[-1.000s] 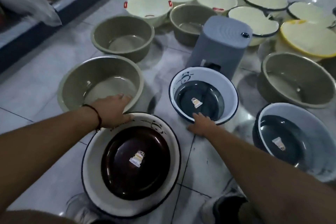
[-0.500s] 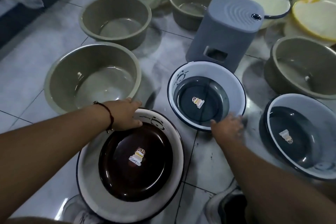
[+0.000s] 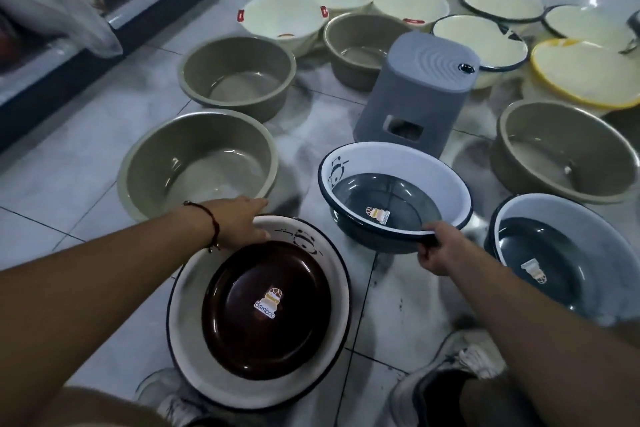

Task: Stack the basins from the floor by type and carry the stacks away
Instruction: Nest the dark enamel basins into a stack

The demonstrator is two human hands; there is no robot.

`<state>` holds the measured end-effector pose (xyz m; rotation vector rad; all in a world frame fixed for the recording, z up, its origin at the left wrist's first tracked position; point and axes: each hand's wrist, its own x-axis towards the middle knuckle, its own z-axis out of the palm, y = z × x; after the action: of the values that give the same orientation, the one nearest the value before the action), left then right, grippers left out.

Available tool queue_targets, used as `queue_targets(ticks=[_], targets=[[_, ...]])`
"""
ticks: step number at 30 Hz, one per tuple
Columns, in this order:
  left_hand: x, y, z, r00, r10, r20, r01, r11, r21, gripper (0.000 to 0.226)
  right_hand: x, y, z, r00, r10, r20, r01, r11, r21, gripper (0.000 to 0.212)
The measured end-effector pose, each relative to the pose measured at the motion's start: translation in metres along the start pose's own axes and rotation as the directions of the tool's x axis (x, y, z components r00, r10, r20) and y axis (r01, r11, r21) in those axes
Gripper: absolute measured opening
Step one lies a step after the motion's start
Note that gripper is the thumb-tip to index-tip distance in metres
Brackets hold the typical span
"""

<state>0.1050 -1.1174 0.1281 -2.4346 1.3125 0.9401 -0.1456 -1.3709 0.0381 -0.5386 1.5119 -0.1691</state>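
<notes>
A white-rimmed basin with a dark brown bottom (image 3: pixel 266 309) lies on the floor right in front of me. My left hand (image 3: pixel 239 222) rests on its far rim, fingers flat. A smaller white basin with a dark grey-blue bottom (image 3: pixel 391 198) is tilted up off the floor, near edge raised. My right hand (image 3: pixel 438 248) grips its near rim. A second grey-blue basin (image 3: pixel 554 253) sits on the floor at the right. Several olive basins (image 3: pixel 197 163) and cream basins (image 3: pixel 284 19) are spread farther back.
A grey plastic stool (image 3: pixel 419 94) stands just behind the lifted basin. A yellow-rimmed basin (image 3: pixel 585 73) lies at the far right. A dark shelf base (image 3: pixel 114 28) with bagged goods runs along the left. My shoes (image 3: pixel 450 374) are at the bottom edge.
My right hand has closed on the near rim of the grey-blue basin and tipped it up off the floor. My left hand stays on the brown basin's rim.
</notes>
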Motion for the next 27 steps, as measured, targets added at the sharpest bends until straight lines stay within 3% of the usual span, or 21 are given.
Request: queue_targets(ticks=[5,8,10,12,13,15,20,22,25,27], targets=[[-0.034,-0.013,-0.003,0.997,-0.02,-0.08,0.002,0.977,-0.212,0.072,-0.048,-0.013,-0.007,0.992,-0.108,0.07,0.116,0.985,-0.127,0.021],[-0.049,-0.032,0.003,0.986,-0.102,-0.13,0.037,0.901,-0.433,0.073,-0.08,-0.012,0.002,0.977,-0.163,0.135,0.192,0.951,-0.243,0.021],[-0.058,-0.044,0.01,0.974,-0.181,-0.139,0.057,0.783,-0.62,0.068,-0.094,-0.006,0.009,0.97,-0.169,0.176,0.219,0.92,-0.326,0.017],[-0.067,-0.052,0.018,0.965,-0.244,-0.095,0.069,0.587,-0.806,0.046,-0.105,0.005,0.02,0.963,-0.143,0.227,0.231,0.872,-0.432,0.012],[-0.073,-0.057,0.022,0.962,-0.265,-0.059,0.086,0.504,-0.859,0.041,-0.108,0.012,0.026,0.959,-0.12,0.255,0.235,0.841,-0.488,0.011],[-0.082,-0.074,0.036,0.952,-0.306,0.019,0.156,0.431,-0.889,0.041,-0.112,0.029,0.038,0.951,-0.077,0.299,0.246,0.775,-0.583,0.009],[-0.109,-0.117,0.084,0.894,-0.396,0.211,0.404,0.503,-0.764,0.032,-0.11,0.077,0.062,0.953,0.0,0.302,0.222,0.678,-0.701,0.009],[-0.114,-0.124,0.104,0.877,-0.412,0.248,0.448,0.514,-0.732,0.034,-0.099,0.096,0.067,0.954,0.01,0.299,0.218,0.662,-0.718,0.004],[-0.115,-0.125,0.129,0.87,-0.411,0.274,0.476,0.55,-0.686,0.038,-0.077,0.12,0.068,0.961,-0.025,0.276,0.227,0.643,-0.731,0.016],[-0.11,-0.121,0.142,0.876,-0.4,0.269,0.471,0.589,-0.657,0.037,-0.066,0.132,0.064,0.96,-0.098,0.263,0.271,0.558,-0.784,0.011]])
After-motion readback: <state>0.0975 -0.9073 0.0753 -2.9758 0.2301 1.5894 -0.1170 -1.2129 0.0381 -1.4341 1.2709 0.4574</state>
